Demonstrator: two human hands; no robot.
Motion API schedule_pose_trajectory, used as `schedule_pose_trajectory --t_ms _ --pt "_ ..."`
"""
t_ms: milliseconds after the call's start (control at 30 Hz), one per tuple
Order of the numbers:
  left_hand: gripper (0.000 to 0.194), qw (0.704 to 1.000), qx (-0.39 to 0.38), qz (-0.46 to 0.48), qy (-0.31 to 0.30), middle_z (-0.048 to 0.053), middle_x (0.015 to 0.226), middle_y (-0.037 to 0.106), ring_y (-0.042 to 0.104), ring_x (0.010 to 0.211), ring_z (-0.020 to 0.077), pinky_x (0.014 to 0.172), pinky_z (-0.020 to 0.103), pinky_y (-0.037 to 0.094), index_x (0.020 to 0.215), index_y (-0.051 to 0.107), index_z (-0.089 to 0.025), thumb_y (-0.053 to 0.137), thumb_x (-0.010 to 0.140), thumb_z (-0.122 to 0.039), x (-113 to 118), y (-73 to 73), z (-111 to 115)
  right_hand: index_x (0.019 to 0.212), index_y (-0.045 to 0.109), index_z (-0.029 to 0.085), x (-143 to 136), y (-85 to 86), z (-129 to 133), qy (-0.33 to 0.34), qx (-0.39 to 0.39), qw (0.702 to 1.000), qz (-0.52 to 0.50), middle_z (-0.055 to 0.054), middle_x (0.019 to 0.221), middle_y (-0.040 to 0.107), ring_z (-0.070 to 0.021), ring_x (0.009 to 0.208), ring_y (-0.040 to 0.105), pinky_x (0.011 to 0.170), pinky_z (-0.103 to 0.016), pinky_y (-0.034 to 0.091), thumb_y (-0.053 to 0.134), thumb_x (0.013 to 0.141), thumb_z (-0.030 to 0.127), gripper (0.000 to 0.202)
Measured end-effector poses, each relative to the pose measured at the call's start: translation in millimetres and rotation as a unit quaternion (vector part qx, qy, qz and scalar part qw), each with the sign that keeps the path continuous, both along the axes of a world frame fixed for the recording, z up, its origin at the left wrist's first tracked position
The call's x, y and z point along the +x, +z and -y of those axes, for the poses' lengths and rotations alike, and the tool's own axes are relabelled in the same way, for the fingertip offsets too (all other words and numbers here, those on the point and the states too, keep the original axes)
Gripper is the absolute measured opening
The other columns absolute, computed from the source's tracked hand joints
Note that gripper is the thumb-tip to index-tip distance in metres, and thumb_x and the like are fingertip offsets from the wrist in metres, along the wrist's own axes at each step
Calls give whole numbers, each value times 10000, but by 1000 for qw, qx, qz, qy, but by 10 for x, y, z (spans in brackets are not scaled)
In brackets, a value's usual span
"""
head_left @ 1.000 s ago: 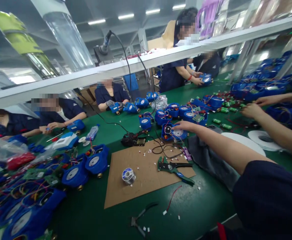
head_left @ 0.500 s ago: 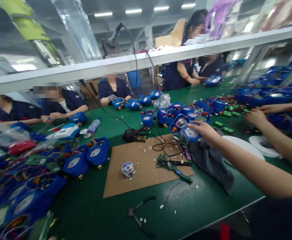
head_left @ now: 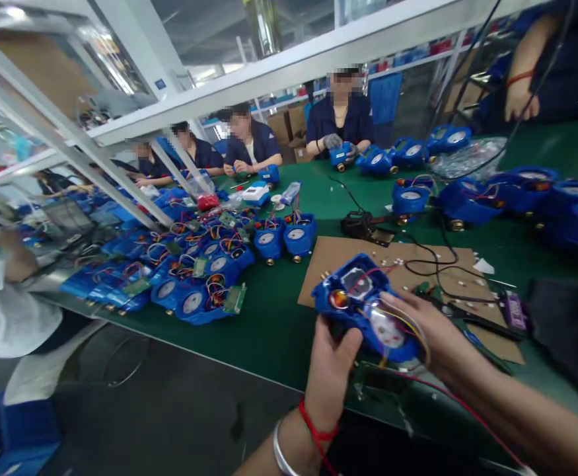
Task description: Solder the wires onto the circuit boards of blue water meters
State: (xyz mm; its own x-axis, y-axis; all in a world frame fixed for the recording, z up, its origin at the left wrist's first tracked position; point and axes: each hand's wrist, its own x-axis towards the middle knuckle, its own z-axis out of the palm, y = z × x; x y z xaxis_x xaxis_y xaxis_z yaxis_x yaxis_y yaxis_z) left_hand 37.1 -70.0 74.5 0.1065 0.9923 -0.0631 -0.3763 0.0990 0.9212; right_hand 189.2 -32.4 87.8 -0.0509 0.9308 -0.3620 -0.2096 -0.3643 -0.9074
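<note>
An open blue meter [head_left: 362, 297], with a round dial, a battery compartment and loose coloured wires, is held in the air over the near edge of the cardboard. My left hand [head_left: 332, 360], with a red cord and a bangle at the wrist, grips its lower left side. Around its right side are the fingers of my right hand [head_left: 425, 327], beside the dial. A green circuit board [head_left: 388, 380] hangs under the meter, near a red wire. The cardboard sheet [head_left: 318, 258] lies behind, partly covered by the meter and my right arm.
Many wired blue meters [head_left: 192, 301] crowd the left of the green table [head_left: 253, 337]. More meters [head_left: 471, 201] stand at the right. Cutting pliers [head_left: 467, 317], a black cable and a dark cloth [head_left: 566, 324] lie right. Several people sit across; a shelf rail runs above.
The view has swung left. My right hand has brought a blue meter from the back right toward me, and my left hand has come into view gripping it.
</note>
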Motion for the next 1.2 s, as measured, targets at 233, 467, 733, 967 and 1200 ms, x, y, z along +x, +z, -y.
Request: schedule_pose_trajectory --t_ms 233,467,733,967,1200 --pt "512 975 -73 -64 201 116 1150 639 577 1110 251 991 382 416 1213 528 -141 673 770 -353 -832 -238 -161 1101 581 196 -1058 -616 -278 78 55 987 -131 -75 1092 653 -211 955 629 867 -349 489 580 821 464 388" --pt "410 901 -78 -392 171 107 957 689 636 911 246 843 358 467 959 633 -127 712 677 -413 -1386 -292 -563 861 618 187 -869 -719 -523 120 160 975 92 -35 883 666 -197 869 594 820 -332 446 547 835 439 262" --pt "314 783 -65 -615 69 108 835 679 645 807 247 763 346 482 834 638 -134 627 751 -436 -1498 -283 -1017 912 632 181 -184 -459 -763 225 162 953 122 -21 762 619 -160 753 600 741 -313 492 488 870 381 250" --pt "516 632 190 -740 129 220 1371 424 390 1287 328 1046 508 337 1320 407 -77 525 864 -287 -1056 63 -839 1177 549 190 10 -400 -634 232 182 944 145 -23 801 645 -163 771 613 746 -321 498 460 895 360 341" --pt "298 637 341 -678 -137 77 1047 640 548 1090 220 1075 491 306 1105 599 -177 373 917 -126 -333 116 -730 1239 433 226 101 -159 -357 197 271 902 271 -51 980 672 -194 923 631 831 -350 483 431 929 344 332"
